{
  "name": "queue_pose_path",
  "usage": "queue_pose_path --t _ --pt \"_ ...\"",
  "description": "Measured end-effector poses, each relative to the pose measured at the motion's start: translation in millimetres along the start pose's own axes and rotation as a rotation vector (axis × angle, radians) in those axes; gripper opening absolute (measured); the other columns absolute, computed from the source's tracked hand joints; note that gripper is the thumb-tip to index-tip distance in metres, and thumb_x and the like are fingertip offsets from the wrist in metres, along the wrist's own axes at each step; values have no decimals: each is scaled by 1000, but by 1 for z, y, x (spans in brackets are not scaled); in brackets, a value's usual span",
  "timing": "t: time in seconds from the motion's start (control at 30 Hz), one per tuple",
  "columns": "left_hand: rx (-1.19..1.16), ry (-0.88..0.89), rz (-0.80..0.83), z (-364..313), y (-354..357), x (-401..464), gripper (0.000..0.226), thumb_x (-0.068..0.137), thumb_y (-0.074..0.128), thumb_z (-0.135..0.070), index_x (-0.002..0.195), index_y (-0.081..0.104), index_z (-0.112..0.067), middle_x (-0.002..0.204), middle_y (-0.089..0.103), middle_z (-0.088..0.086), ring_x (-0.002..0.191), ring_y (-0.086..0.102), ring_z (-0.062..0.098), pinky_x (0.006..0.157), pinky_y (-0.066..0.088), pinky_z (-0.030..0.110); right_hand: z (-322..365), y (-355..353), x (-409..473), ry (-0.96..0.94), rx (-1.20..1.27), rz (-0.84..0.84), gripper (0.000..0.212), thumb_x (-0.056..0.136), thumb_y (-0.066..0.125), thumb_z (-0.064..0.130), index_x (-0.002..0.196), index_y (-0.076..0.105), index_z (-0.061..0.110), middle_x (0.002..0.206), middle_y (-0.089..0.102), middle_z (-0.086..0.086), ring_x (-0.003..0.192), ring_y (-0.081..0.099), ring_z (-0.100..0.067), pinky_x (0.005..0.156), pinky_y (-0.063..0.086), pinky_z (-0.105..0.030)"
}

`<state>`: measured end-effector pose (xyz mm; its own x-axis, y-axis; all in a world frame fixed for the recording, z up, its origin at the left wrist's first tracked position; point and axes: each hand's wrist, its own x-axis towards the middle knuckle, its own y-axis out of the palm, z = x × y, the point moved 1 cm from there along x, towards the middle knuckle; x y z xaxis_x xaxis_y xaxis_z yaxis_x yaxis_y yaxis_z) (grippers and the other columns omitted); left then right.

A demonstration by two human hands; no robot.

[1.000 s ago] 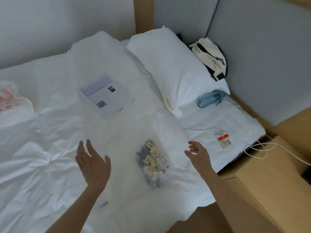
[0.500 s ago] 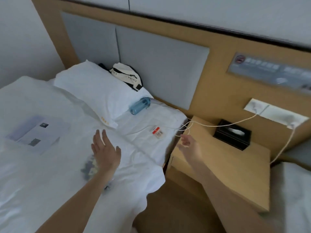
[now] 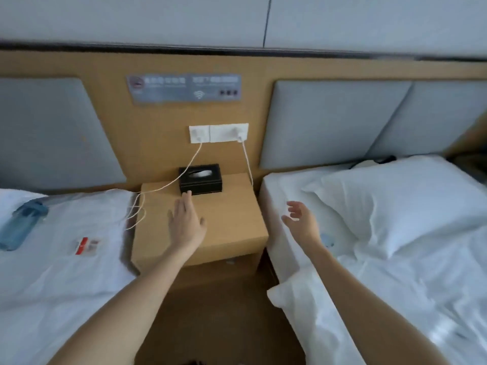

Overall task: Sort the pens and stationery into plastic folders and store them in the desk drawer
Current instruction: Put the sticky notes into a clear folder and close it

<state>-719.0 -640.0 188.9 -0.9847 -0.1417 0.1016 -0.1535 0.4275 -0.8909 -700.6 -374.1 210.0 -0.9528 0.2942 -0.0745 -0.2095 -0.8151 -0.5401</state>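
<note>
- The nightstand (image 3: 232, 222) with the drawer stands between the two beds, its long axis running from me toward the headboard wall; I cannot make out a drawer front or handle, only the flat wooden top and a shadowed recess below it.
- No pens, stationery or plastic folders show from where I look.
- My left hand (image 3: 185, 222) hangs over the nightstand top, palm down, fingers straight and together, pointing toward the wall; the fingertips reach the front edge of the black tissue box (image 3: 200, 178). It holds nothing.
- My right hand (image 3: 300, 219) hovers past the right edge of the nightstand, over the edge of the right bed (image 3: 395, 272); its fingers are loosely spread and slightly bent, holding nothing.
- The tissue box sits at the back of the top, long side parallel to the wall.
- Two white cables (image 3: 195, 156) drop from the white wall sockets (image 3: 218, 133): one crosses the box and trails left onto the left bed (image 3: 52, 272), the other falls behind the nightstand on the right.
- On the left bed lie a blue bottle (image 3: 22, 225) on its side and a small red-and-white tag (image 3: 87, 245).
- A white pillow (image 3: 395, 204) lies on the right bed.
- Grey padded panels (image 3: 329, 122) flank a wooden headboard with a grey sign (image 3: 184, 88); its text is too blurred to read.
</note>
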Motion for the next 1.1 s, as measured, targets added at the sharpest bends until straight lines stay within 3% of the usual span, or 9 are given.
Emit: queue_pose_path --t 0.2,0.4,0.53,0.67,0.83,1.1 --pt "-52 383 215 -105 50 -7 72 94 52 -26 150 10 -9 157 17 10 144 16 24 116 19 43 -74 -101 -62 265 59 -358 38 85 66 9 121 56 12 110 59 -8 100 56 -21 85 45 -29" --pt "-76 631 464 -152 86 -45 64 95 51 -26 148 19 -8 156 19 10 143 20 25 115 20 42 -125 -117 -152 496 70 -570 38 86 66 12 122 56 15 111 59 -4 100 56 -18 84 47 -32" --pt "-67 651 659 -149 103 -67 63 96 50 -26 149 18 -14 153 27 9 135 35 31 108 34 44 -155 -97 -191 608 135 -617 39 85 66 12 123 56 13 114 60 -8 103 58 -23 86 51 -37" --pt "-53 664 777 -146 119 -75 63 97 49 -25 149 16 -19 149 36 7 127 46 28 94 44 40 -184 -87 -218 731 178 -681 39 86 66 12 123 56 12 114 60 -8 103 59 -23 84 49 -33" --pt "-120 631 860 -152 134 -72 62 97 50 -20 149 17 -20 147 39 3 126 47 24 100 42 40 -222 -95 -214 786 183 -683 39 86 65 11 124 55 11 116 60 -11 103 58 -24 83 48 -32" --pt "-104 459 920 -172 182 -71 47 98 47 -17 143 33 -18 138 51 3 116 55 22 96 44 35 -283 -136 -175 787 200 -593 40 86 64 10 124 55 11 117 60 -11 106 58 -25 83 48 -34"
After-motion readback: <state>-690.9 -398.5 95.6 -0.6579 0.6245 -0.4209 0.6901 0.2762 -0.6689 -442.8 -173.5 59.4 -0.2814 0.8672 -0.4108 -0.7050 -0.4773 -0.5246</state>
